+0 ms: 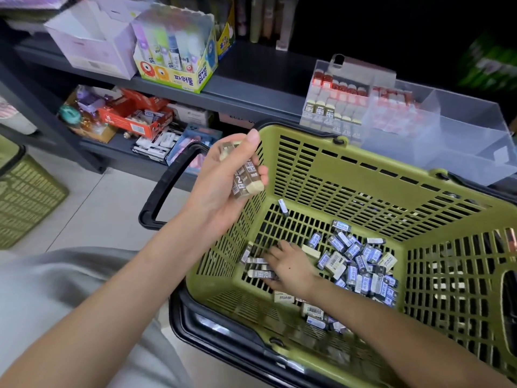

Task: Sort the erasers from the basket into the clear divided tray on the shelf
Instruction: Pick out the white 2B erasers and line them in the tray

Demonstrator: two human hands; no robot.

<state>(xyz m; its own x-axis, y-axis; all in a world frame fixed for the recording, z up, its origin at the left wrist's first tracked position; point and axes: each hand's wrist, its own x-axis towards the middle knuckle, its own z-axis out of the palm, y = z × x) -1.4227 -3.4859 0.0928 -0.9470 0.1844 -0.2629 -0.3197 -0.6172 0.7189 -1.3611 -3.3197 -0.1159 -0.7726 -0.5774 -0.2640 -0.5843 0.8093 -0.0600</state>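
A green plastic basket [330, 175] stands in front of me with several small erasers [361, 261] in blue and brown sleeves loose on its bottom. My left hand [223, 186] is raised over the basket's left rim and holds a few brown-sleeved erasers [246, 177]. My right hand [291, 266] reaches down to the basket floor, its fingers spread on brown-sleeved erasers [260, 273] at the left. The clear divided tray [436, 135] sits on the shelf behind the basket; its left compartments hold rows of erasers, its right part looks bare.
A dark shelf [251, 88] carries a glue-stick display box [173, 51] and a pale carton [92, 40]. The lower shelf holds mixed stationery boxes [134, 119]. A second green basket [25, 197] stands at the left on the tiled floor. The basket's black handle [165, 191] hangs down on the left.
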